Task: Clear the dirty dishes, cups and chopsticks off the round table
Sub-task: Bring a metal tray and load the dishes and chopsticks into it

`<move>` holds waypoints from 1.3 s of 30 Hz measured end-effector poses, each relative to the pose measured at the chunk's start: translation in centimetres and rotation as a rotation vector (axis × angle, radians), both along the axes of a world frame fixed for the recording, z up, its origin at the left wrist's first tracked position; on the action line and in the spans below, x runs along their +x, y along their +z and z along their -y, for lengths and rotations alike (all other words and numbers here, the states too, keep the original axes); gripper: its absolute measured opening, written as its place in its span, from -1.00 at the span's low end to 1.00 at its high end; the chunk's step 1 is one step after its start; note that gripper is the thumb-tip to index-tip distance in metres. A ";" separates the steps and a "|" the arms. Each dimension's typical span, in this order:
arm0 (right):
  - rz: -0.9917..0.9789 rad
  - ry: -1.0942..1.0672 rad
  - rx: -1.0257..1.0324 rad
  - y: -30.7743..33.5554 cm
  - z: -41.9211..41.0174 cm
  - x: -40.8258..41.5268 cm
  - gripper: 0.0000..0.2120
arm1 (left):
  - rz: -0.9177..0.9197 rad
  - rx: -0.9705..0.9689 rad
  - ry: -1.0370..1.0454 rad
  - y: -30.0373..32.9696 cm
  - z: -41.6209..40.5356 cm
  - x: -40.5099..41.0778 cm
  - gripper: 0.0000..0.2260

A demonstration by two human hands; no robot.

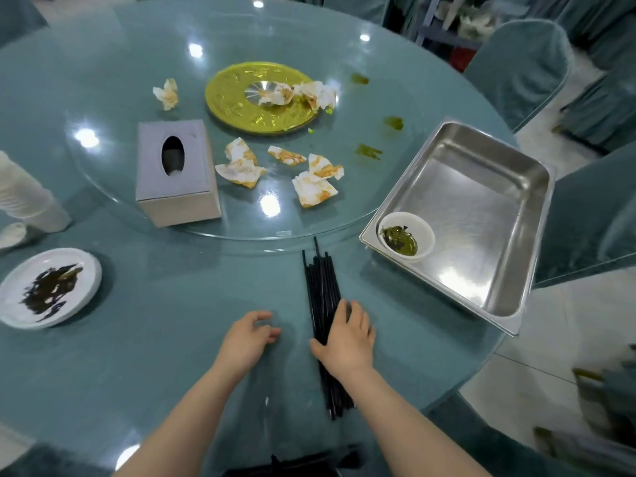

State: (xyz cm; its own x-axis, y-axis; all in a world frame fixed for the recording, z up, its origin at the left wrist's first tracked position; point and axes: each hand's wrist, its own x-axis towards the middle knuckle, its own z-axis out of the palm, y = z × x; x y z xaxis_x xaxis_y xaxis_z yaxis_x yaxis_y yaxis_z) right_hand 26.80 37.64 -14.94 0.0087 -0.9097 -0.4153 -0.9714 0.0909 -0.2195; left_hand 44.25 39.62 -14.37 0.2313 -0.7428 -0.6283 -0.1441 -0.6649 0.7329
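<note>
Chopsticks (pixel 323 304), a bundle of black ones, lie on the worktop (pixel 155 356) with their long axis running almost straight away from the person, the far tips fanned slightly toward the glass turntable (pixel 103 80) and the near ends pointing back toward the worktop's edge. The right hand (pixel 347 342) lies over the middle of the bundle, palm down, its grip curled round the sticks with the thumb on their left side and the fingers on the right. The left hand (pixel 247 339) hovers just beside it, apart from the bundle, fingers loosely bent and holding nothing. Right of the sticks a steel tray (pixel 481 187) sits at the worktop's edge, tilted cornerwise, with a small white cup (pixel 421 235) of green leaves in its near left corner. To the left stands a white plate (pixel 20 311) smeared with dark leftovers, and beyond it a stack of white cups (pixel 24 197) lying on its side. On the turntable are a grey tissue box (pixel 175 173), crumpled stained napkins (pixel 313 180), green spills and a gold dish (pixel 234 98) holding more napkins. The worktop is round, with a teal cloth under glass that mirrors ceiling lamps. Chairs (pixel 516 67) in matching teal covers stand around it on a pale tiled floor. Both forearms are bare and reach in from the bottom edge
</note>
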 end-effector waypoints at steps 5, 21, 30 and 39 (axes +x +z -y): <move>-0.036 0.205 -0.041 1.0 -0.4 0.5 -0.27 | 0.130 0.027 -0.018 0.1 -0.8 1.7 -0.74; -0.136 0.332 -0.056 1.1 0.3 0.3 -0.48 | 0.819 -0.267 -0.985 -1.1 0.2 -2.5 -0.33; -0.059 0.388 -0.045 0.5 0.6 -0.6 -0.55 | 1.073 -0.494 -1.059 -0.6 0.9 -3.4 -0.55; -0.048 0.486 -0.066 0.8 0.8 -2.7 -0.66 | 1.092 -0.227 -1.125 -1.1 1.0 -4.8 -0.68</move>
